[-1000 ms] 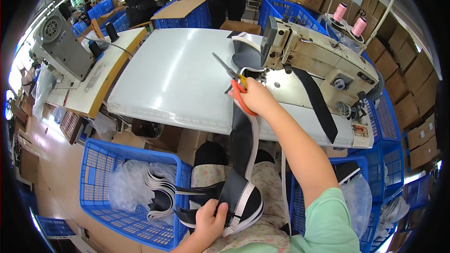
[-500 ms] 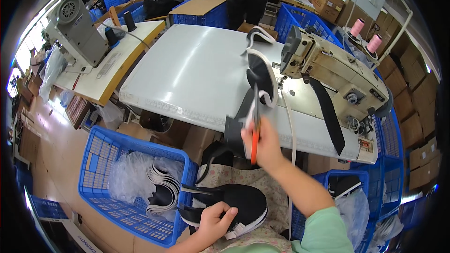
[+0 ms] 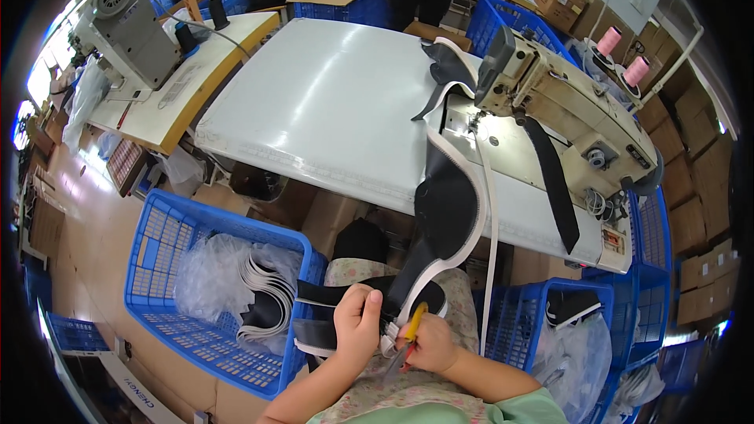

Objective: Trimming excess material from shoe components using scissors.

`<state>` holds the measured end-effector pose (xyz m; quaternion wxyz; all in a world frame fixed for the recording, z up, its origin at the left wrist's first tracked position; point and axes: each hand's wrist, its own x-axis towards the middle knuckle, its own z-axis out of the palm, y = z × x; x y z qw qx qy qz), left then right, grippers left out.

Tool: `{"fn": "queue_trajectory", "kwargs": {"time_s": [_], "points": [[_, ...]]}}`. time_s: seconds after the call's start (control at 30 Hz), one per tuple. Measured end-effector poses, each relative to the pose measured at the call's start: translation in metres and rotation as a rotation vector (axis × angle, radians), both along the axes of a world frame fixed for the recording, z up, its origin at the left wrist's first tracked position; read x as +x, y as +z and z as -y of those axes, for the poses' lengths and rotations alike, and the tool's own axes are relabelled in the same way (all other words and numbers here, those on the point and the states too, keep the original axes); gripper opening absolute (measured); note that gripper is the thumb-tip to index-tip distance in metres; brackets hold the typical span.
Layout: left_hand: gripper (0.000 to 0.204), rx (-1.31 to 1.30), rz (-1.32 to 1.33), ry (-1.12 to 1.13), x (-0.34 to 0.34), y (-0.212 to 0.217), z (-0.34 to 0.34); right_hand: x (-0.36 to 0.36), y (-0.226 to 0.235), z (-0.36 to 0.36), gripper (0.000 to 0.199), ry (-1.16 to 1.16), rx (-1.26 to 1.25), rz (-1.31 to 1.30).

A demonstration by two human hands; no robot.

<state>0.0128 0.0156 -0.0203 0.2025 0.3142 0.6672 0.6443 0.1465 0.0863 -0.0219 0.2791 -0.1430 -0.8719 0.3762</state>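
My left hand (image 3: 357, 326) is closed over my lap on black curved pieces (image 3: 320, 292) with white edging, stacked partly under it. Close beside it, my right hand (image 3: 433, 341) grips scissors (image 3: 411, 330) with yellow and orange handles, their blurred blades pointing down toward my lap. A linked run of black white-edged pieces (image 3: 446, 208) hangs from the sewing machine (image 3: 565, 102) over the table edge to my hands. Fingers hide where the lowest piece ends. A narrow white binding strip (image 3: 487, 243) hangs just right of the run.
A white sewing table (image 3: 314, 102) stands ahead. At left, a blue crate (image 3: 220, 220) holds plastic and stacked white-edged pieces; another blue crate (image 3: 542, 290) stands at right. A loose black strip (image 3: 554, 188) lies by the machine. Pink thread cones (image 3: 609, 41) stand behind. Two people stand beyond.
My right hand has come down from the table edge to my left hand, scissors still in it. The linked pieces now reach my lap, and my left hand has risen slightly.
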Motion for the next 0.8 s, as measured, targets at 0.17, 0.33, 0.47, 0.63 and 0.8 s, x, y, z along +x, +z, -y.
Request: {"fn": "queue_trajectory", "kwargs": {"time_s": [0.17, 0.33, 0.47, 0.63, 0.8], "points": [[0.025, -0.055, 0.318, -0.052, 0.002, 0.0, 0.0, -0.005, -0.003, 0.0, 0.024, 0.096, 0.029, -0.023], [0.026, -0.147, 0.356, -0.047, -0.002, -0.004, -0.005, -0.005, -0.007, 0.002, 0.023, 0.1, 0.018, -0.073], [0.026, -0.341, 0.377, -0.331, -0.013, 0.006, -0.003, 0.001, 0.0, -0.003, 0.023, 0.147, 0.011, -0.011], [0.026, -0.227, 0.358, -0.276, -0.011, -0.007, 0.004, 0.034, 0.033, -0.017, 0.036, 0.013, -0.372, 0.351], [0.027, -0.148, 0.152, -0.184, -0.003, 0.016, -0.003, 0.083, 0.072, -0.065, 0.047, 0.089, -0.391, 0.64]]}}
